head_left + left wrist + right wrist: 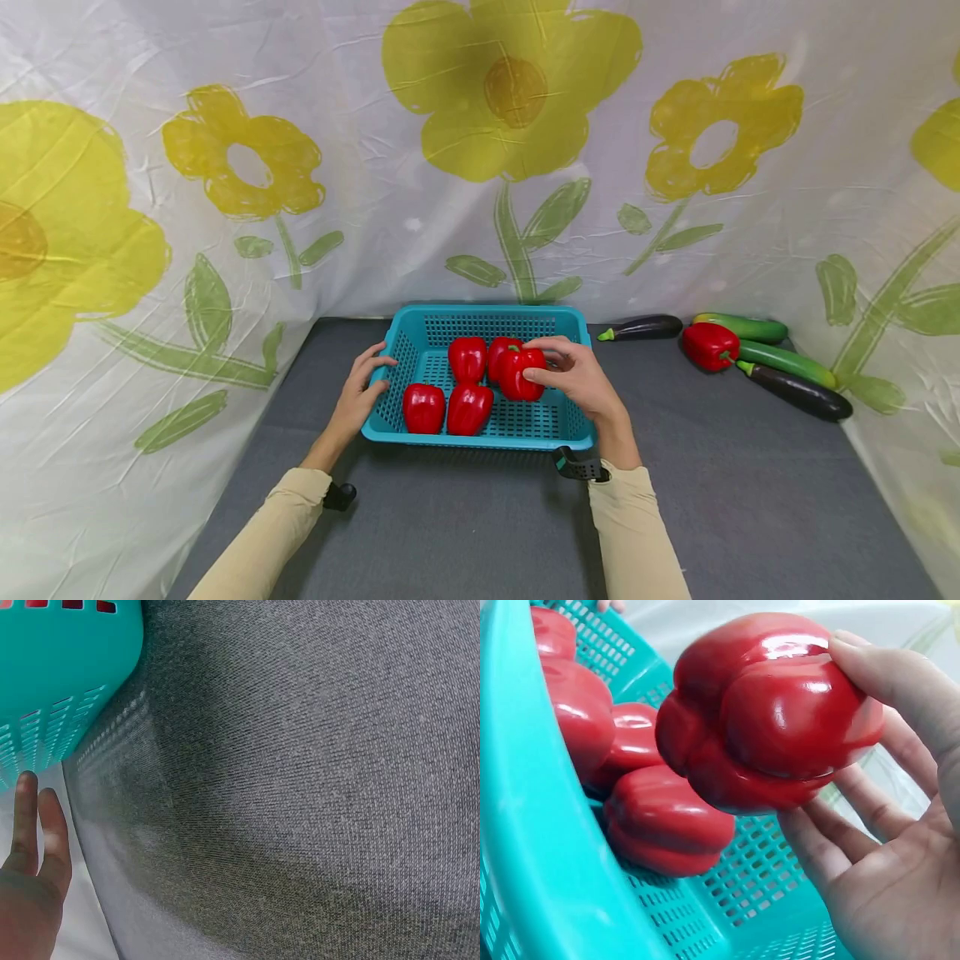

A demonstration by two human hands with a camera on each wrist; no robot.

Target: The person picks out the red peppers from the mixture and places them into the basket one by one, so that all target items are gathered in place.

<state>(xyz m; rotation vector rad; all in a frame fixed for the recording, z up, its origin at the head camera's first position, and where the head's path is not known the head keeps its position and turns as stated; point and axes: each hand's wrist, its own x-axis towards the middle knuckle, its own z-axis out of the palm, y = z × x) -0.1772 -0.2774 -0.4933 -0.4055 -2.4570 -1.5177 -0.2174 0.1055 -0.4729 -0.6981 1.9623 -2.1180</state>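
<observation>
My right hand (573, 375) pinches a red bell pepper (521, 373) between thumb and fingers. In the right wrist view this bell pepper (772, 712) is raised above the floor of a turquoise plastic basket (480, 442). Several other red bell peppers lie in the basket, one of them a bell pepper (424, 409) at the front left. At the basket's left rim is my left hand (362, 392), its fingertips reaching over the edge. Two nearly straight fingers of the left hand (34, 855) show beside the basket's outer wall in the left wrist view.
On the right side of the grey cloth (465, 525) lie a red bell pepper (709, 347), two green zucchini (787, 363) and an eggplant (802, 393). Another eggplant (645, 327) lies right of the basket. Behind hangs a flower-printed curtain (360, 250).
</observation>
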